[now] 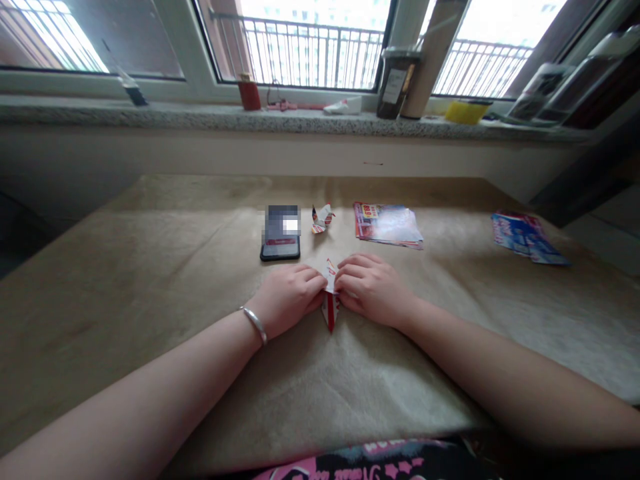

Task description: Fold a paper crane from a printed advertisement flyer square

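Note:
A small folded piece of red-and-white printed paper (330, 308) lies on the beige-covered table (150, 280), pointed toward me. My left hand (286, 297), with a silver bangle on the wrist, pinches its left side with curled fingers. From the other side my right hand (371, 288) presses and pinches the paper, fingers closed together. Both hands meet over the fold, hiding its middle.
A dark phone (281, 233) lies just beyond my hands, beside a finished folded paper figure (321, 218). A stack of printed sheets (387, 225) sits further right, more blue sheets (527, 238) at the far right. The windowsill (280, 119) holds a red cup, jars and a yellow object.

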### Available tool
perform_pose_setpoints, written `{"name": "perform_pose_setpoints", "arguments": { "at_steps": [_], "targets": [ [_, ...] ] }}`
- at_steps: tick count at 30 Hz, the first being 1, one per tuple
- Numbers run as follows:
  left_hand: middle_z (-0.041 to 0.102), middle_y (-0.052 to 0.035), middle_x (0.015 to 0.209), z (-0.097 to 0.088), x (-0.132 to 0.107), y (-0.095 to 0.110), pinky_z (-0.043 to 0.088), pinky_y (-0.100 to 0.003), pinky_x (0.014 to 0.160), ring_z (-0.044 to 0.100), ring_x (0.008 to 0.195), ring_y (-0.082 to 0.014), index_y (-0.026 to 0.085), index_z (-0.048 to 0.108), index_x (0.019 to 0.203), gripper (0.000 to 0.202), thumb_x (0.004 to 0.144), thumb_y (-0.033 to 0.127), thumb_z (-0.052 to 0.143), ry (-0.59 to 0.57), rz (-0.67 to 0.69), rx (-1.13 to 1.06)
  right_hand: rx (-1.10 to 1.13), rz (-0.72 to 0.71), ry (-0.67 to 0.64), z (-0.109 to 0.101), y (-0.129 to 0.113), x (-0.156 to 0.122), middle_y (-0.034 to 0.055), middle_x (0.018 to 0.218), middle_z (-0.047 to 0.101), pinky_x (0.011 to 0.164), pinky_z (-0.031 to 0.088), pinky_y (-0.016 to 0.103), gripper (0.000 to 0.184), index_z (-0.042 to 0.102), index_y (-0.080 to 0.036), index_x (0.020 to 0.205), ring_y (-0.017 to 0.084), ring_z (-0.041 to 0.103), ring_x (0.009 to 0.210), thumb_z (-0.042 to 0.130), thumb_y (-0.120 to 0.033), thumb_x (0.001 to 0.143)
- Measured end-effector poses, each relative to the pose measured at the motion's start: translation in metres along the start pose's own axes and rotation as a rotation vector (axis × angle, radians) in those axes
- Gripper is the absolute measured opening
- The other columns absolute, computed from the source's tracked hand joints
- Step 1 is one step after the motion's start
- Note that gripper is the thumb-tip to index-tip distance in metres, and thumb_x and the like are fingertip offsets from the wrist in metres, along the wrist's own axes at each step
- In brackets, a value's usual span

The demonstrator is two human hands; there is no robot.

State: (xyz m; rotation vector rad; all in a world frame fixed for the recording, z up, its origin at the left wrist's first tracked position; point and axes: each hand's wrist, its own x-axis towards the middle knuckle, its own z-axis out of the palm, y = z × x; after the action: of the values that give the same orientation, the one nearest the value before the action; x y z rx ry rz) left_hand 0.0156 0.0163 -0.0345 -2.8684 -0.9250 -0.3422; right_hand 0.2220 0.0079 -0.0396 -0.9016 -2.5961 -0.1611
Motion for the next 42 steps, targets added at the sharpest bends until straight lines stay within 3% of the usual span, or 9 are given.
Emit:
{"name": "perform_pose_setpoints", "arguments": {
  "at_steps": [17,29,35,42],
  "targets": [
    [0.063,-0.0066,0.082,-0.001,0.005,-0.002,0.047,-0.034,0.078,0.057,0.080,-0.0194,0.015,0.061,0.080,0.010,0.084,0.022,0.054,0.040,0.012,-0.015,0.131,0.119,0.017,0.008,0.002,0.004,0.0061,0.084,0.066,0.079,0.044,0.032,0.005,0.063,-0.018,0.076,0.019,0.057,0.084,0.057,-0.019,0.077],
    [0.064,-0.0059,0.083,0.002,0.004,-0.003,0.048,-0.033,0.081,0.057,0.084,-0.0190,0.015,0.062,0.079,0.010,0.083,0.021,0.055,0.065,-0.010,-0.088,0.082,0.035,0.040,0.004,0.001,0.004,0.0065,0.089,0.067,0.087,0.044,0.036,0.008,0.062,-0.018,0.079,0.022,0.056,0.096,0.055,-0.019,0.081],
    [0.064,-0.0061,0.098,0.003,0.007,-0.002,0.046,-0.035,0.093,0.052,0.104,-0.0230,0.015,0.063,0.080,0.006,0.079,0.019,0.059,0.158,-0.012,-0.112,0.162,0.115,0.013,0.011,0.003,0.007,0.0082,0.093,0.065,0.086,0.046,0.034,0.006,0.062,-0.017,0.079,0.021,0.055,0.094,0.056,-0.017,0.077],
    [0.065,-0.0042,0.091,0.012,0.006,-0.006,0.045,-0.037,0.095,0.053,0.102,-0.0206,0.017,0.064,0.078,0.010,0.081,0.019,0.054,0.143,-0.099,-0.243,0.279,0.191,0.028,0.013,0.003,0.007,0.0069,0.091,0.065,0.086,0.045,0.033,0.007,0.062,-0.017,0.077,0.020,0.055,0.089,0.057,-0.015,0.074]
  ]
}}
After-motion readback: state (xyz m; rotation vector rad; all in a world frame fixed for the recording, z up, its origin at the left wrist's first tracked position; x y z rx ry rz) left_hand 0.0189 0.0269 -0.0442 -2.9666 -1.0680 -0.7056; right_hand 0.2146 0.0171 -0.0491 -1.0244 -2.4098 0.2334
